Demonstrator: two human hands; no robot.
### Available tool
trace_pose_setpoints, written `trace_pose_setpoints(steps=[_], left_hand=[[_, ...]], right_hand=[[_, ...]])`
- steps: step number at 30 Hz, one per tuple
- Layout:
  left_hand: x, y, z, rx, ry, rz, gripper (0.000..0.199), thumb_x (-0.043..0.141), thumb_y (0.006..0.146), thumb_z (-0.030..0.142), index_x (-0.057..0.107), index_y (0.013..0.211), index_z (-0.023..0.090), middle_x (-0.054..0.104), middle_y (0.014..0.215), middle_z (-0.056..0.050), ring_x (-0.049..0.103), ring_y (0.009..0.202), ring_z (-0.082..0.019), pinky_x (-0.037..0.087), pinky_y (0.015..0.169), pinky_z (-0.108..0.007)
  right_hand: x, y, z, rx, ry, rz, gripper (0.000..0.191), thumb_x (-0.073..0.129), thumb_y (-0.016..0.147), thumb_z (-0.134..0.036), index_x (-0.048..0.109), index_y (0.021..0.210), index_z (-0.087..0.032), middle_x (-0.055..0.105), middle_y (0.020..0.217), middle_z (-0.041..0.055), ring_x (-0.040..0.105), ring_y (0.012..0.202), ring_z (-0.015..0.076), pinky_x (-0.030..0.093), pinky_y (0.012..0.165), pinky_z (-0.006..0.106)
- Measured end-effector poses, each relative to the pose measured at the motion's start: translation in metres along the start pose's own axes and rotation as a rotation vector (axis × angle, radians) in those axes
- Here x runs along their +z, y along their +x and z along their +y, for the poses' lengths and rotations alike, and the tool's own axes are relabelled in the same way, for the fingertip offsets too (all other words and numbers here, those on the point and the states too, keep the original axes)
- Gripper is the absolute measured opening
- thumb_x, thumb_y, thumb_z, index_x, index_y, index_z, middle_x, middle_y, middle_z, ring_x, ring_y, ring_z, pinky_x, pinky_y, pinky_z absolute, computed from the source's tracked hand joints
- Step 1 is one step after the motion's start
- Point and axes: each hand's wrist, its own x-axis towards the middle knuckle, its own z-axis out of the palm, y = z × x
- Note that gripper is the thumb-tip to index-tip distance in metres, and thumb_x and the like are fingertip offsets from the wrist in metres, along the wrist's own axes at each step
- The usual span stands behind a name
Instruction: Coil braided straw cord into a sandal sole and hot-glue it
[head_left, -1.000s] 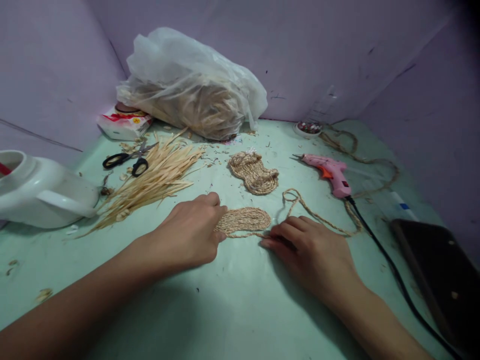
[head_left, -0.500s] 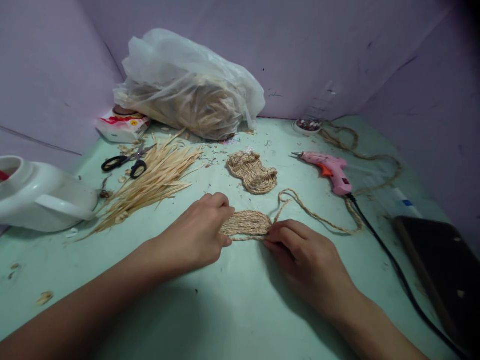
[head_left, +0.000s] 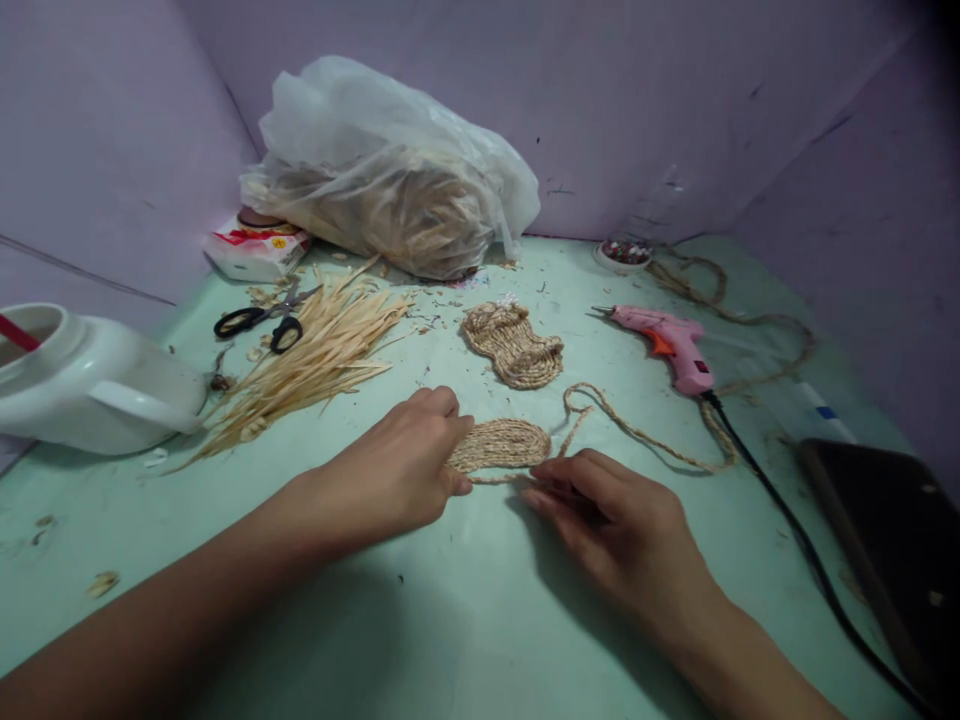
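A flat oval piece of coiled cord [head_left: 504,443] lies on the green table, its left end under my left hand [head_left: 420,460]. The fingers of that hand close on this end. My right hand [head_left: 611,505] pinches the loose braided cord [head_left: 634,430] near the piece's lower right edge. From there the cord loops up and runs right. A short stretch of it lies along the near side of the oval, a little apart from it. Behind is a second woven cord piece [head_left: 516,345], narrower at its middle, with raised parts at both ends.
A pink glue gun [head_left: 671,345] with black cable is at right, near a dark phone-like slab [head_left: 885,540]. At left are scissors [head_left: 281,325], dry strips [head_left: 315,350] and a white jug [head_left: 112,390]. Behind stand a plastic bag [head_left: 397,180], box [head_left: 259,252] and bead dish [head_left: 624,256].
My right hand has drawn slightly away from the oval piece with the cord, opening a gap at its lower right edge. The whole view has shifted a little.
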Motion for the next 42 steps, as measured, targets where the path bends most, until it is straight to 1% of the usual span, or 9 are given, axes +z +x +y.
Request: trace_pose_setpoints(steps=[4, 8, 11, 17, 23, 27, 30, 37, 42], left_hand=[[-0.001, -0.001, -0.001, 0.001, -0.011, -0.009, 0.014, 0.059, 0.078, 0.029, 0.060, 0.088, 0.020, 0.050, 0.094, -0.005, 0.050, 0.092, -0.022, 0.042, 0.077, -0.033], [-0.003, -0.003, 0.000, 0.010, -0.021, -0.032, 0.023, 0.064, 0.072, 0.032, 0.060, 0.092, 0.022, 0.050, 0.099, -0.005, 0.049, 0.095, -0.022, 0.042, 0.081, -0.034], [-0.003, -0.003, 0.002, 0.003, -0.010, -0.034, 0.021, 0.062, 0.074, 0.034, 0.060, 0.091, 0.021, 0.050, 0.098, -0.005, 0.050, 0.094, -0.023, 0.042, 0.080, -0.034], [0.000, 0.000, 0.005, -0.011, 0.030, 0.016, 0.017, 0.058, 0.078, 0.033, 0.061, 0.087, 0.019, 0.052, 0.094, -0.006, 0.050, 0.091, -0.023, 0.043, 0.077, -0.035], [0.007, 0.000, 0.006, -0.047, -0.016, 0.058, 0.021, 0.059, 0.077, 0.032, 0.065, 0.092, 0.018, 0.053, 0.092, -0.008, 0.051, 0.090, -0.023, 0.044, 0.077, -0.035], [0.017, 0.000, 0.005, -0.114, -0.094, 0.168, 0.033, 0.060, 0.074, 0.031, 0.065, 0.104, 0.018, 0.055, 0.098, -0.008, 0.050, 0.095, -0.024, 0.043, 0.084, -0.037], [0.024, 0.001, 0.005, -0.167, -0.134, 0.225, 0.037, 0.060, 0.071, 0.029, 0.063, 0.106, 0.018, 0.055, 0.103, -0.008, 0.050, 0.096, -0.024, 0.041, 0.088, -0.039], [0.028, 0.000, 0.012, -0.188, -0.006, 0.257, 0.035, 0.056, 0.071, 0.026, 0.059, 0.105, 0.019, 0.056, 0.103, -0.009, 0.050, 0.099, -0.027, 0.040, 0.087, -0.043], [0.024, -0.001, 0.019, -0.175, 0.044, 0.229, 0.048, 0.059, 0.072, 0.040, 0.055, 0.114, 0.017, 0.054, 0.108, -0.011, 0.049, 0.101, -0.030, 0.039, 0.087, -0.047]], right_hand=[[0.006, 0.002, 0.002, -0.008, -0.072, 0.027, 0.012, 0.055, 0.083, -0.021, 0.064, 0.076, -0.018, 0.058, 0.064, 0.0009, 0.052, 0.054, 0.0114, 0.038, 0.048, 0.022], [0.010, 0.001, 0.002, -0.018, -0.140, 0.086, 0.014, 0.054, 0.084, -0.023, 0.061, 0.072, -0.018, 0.057, 0.061, 0.0003, 0.051, 0.052, 0.0114, 0.037, 0.048, 0.023], [0.012, 0.000, 0.002, -0.038, -0.180, 0.114, 0.015, 0.054, 0.085, -0.024, 0.060, 0.073, -0.018, 0.058, 0.061, 0.0001, 0.052, 0.052, 0.0112, 0.037, 0.049, 0.022], [0.013, -0.001, 0.002, -0.055, -0.244, 0.142, 0.013, 0.054, 0.085, -0.024, 0.059, 0.074, -0.018, 0.059, 0.062, -0.0005, 0.053, 0.050, 0.0107, 0.037, 0.047, 0.022], [0.015, 0.000, 0.004, 0.051, -0.147, 0.126, 0.014, 0.055, 0.084, -0.027, 0.059, 0.074, -0.018, 0.059, 0.062, -0.0006, 0.053, 0.050, 0.0111, 0.039, 0.047, 0.022], [0.017, 0.000, 0.005, 0.143, -0.049, 0.125, 0.014, 0.056, 0.083, -0.029, 0.060, 0.074, -0.019, 0.061, 0.062, -0.0004, 0.055, 0.050, 0.0109, 0.041, 0.047, 0.022], [0.017, 0.000, 0.006, 0.173, -0.019, 0.126, 0.013, 0.058, 0.082, -0.029, 0.061, 0.075, -0.019, 0.063, 0.064, -0.0001, 0.057, 0.052, 0.0111, 0.043, 0.049, 0.022], [0.019, 0.001, 0.008, 0.210, 0.006, 0.159, 0.013, 0.059, 0.081, -0.030, 0.062, 0.074, -0.019, 0.064, 0.065, -0.0006, 0.058, 0.053, 0.0112, 0.045, 0.051, 0.023], [0.019, 0.002, 0.008, 0.226, -0.003, 0.159, 0.014, 0.059, 0.080, -0.030, 0.062, 0.074, -0.019, 0.064, 0.065, -0.0004, 0.059, 0.054, 0.0122, 0.044, 0.052, 0.024]])
